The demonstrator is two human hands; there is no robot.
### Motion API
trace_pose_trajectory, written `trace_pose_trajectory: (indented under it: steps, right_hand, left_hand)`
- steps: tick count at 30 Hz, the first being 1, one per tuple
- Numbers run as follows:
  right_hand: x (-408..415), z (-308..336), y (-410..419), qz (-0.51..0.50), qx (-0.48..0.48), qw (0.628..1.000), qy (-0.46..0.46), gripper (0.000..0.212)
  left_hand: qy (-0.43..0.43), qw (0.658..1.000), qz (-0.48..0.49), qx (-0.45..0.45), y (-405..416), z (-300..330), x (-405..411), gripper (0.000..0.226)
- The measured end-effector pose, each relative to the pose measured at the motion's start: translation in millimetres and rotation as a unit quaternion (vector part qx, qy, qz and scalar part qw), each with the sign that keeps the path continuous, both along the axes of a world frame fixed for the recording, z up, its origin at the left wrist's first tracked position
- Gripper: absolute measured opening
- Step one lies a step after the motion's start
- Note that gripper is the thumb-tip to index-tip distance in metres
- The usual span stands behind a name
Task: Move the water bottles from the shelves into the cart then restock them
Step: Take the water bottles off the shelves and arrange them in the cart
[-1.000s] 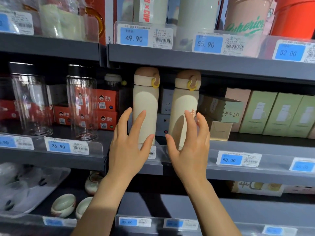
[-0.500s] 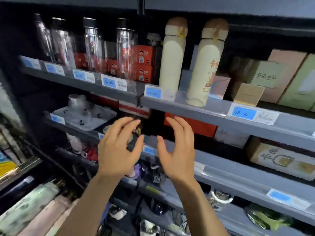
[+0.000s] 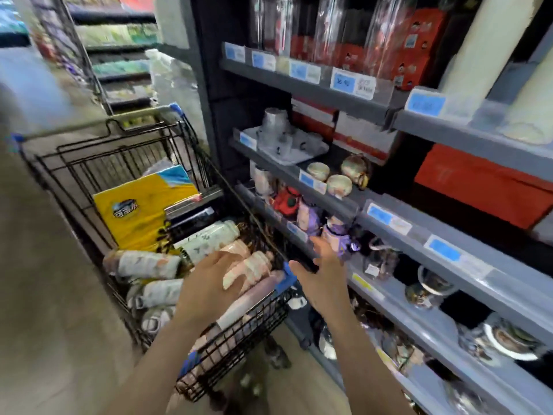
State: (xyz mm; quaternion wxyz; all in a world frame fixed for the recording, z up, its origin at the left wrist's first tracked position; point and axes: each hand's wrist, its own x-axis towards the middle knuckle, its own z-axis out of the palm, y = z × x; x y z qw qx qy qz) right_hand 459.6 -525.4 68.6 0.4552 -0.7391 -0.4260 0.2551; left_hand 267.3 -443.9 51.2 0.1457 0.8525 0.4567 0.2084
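Both hands have dropped away from the two cream bottles up on the shelf, and the view has swung down and left to the cart (image 3: 98,163), which was out of sight a second ago

Farthest left of the fingers, at the far end of the basket, lies a yellow packet (image 3: 140,211) with a dark box (image 3: 191,218) against it. Nearer, just beyond and left of the left fingertips, several water bottles (image 3: 143,265) lie on their sides in a loose heap, white, pale pink and cream. The left hand (image 3: 209,286) hovers over this heap with its fingers straight and slightly spread, palm down, holding nothing; whether the fingertips touch the pink bottle (image 3: 251,266) right under them is lost in the blur. The right hand (image 3: 321,280) is just right of the cart's blue corner, fingers open and relaxed, thumb out, also empty, with the shelf edge (image 3: 419,235) and small purple-wrapped items (image 3: 335,235) close beyond its fingertips. High above and right of both hands, two cream bottles (image 3: 478,46) stand on the upper shelf beside clear bottles (image 3: 323,28) and red boxes (image 3: 419,46)

With bottles piled in the cart and others already standing on the shelf, the work looks like the restocking half, at the point of picking the next bottle. Next, I judge, the left fingers need to close around one bottle near the top of the pile, lift it free without rolling the rest, and turn it upright for the shelf
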Motion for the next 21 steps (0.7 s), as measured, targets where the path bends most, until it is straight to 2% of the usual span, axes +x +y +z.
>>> trace_pose_trajectory:
  steps: [2, 6, 11, 16, 18, 21]
  right_hand:
    - [-19.1, -15.8, 4.4, 0.026, -0.043, 0.998, 0.037, 0.061]
    - [-61.8, -45.2, 26.0, 0.062, -0.104, 0.989, 0.082, 0.058]
    - [-114.5, -73.7, 74.0, 0.044, -0.160, 0.978, 0.129, 0.063]
    - [-148.3, -98.9, 122.7, 0.003, -0.180, 0.970, 0.161, 0.065]
    - [-157.4, -113.7, 148.2, -0.046, -0.191, 0.968, 0.156, 0.063]
    - [-171.2, -124.1, 179.1, -0.137, -0.207, 0.960, 0.131, 0.061]
  left_hand:
    - [0.019, 0.999, 0.024, -0.036, 0.9, -9.6, -23.8, 0.034]
    - [0.038, 0.995, 0.071, -0.061, 7.2, -16.5, -69.9, 0.034]
    - [0.056, 0.991, 0.094, -0.083, 41.5, -34.0, -126.5, 0.033]
    - [0.057, 0.992, 0.052, -0.101, 110.7, -58.4, -147.8, 0.037]
    - [0.051, 0.993, 0.003, -0.105, 156.1, -69.1, -139.6, 0.039]
    - [0.089, 0.986, -0.075, -0.116, 217.7, -84.2, -116.1, 0.048]
